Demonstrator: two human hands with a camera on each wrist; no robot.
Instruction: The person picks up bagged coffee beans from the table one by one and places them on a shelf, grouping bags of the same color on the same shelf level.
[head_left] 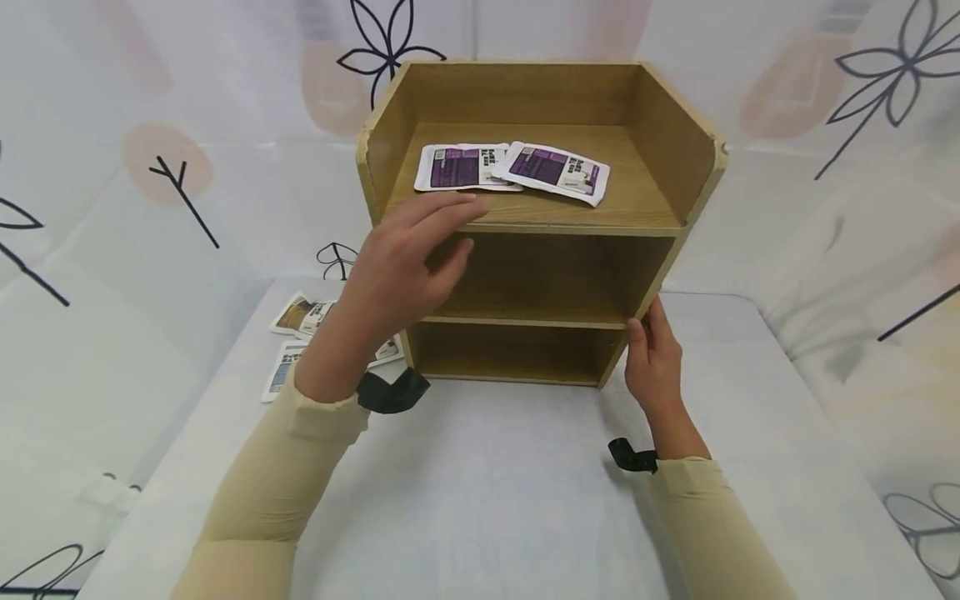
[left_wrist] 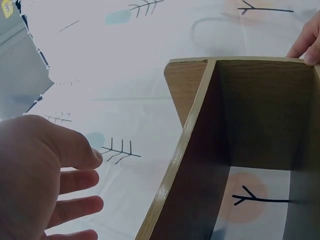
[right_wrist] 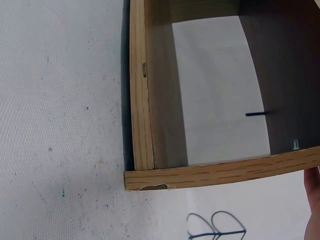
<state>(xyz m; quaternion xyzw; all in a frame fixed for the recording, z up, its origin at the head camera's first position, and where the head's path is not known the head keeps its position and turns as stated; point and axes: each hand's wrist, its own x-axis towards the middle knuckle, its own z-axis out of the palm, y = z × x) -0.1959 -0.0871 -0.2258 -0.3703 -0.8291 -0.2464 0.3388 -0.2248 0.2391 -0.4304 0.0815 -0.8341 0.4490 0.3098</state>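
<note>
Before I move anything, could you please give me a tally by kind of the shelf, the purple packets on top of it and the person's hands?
Shelf: 1
Purple packets: 2
Hands: 2
Total: 5

The left hand is raised, fingers loosely extended, while the right hand, lower on an outstretched forearm, grips between thumb and fingers.

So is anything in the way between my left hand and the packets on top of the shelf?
Nothing visible: in the head view, the left hand is near the open front edge of the shelf, with only bare wood between it and the packets.
</note>
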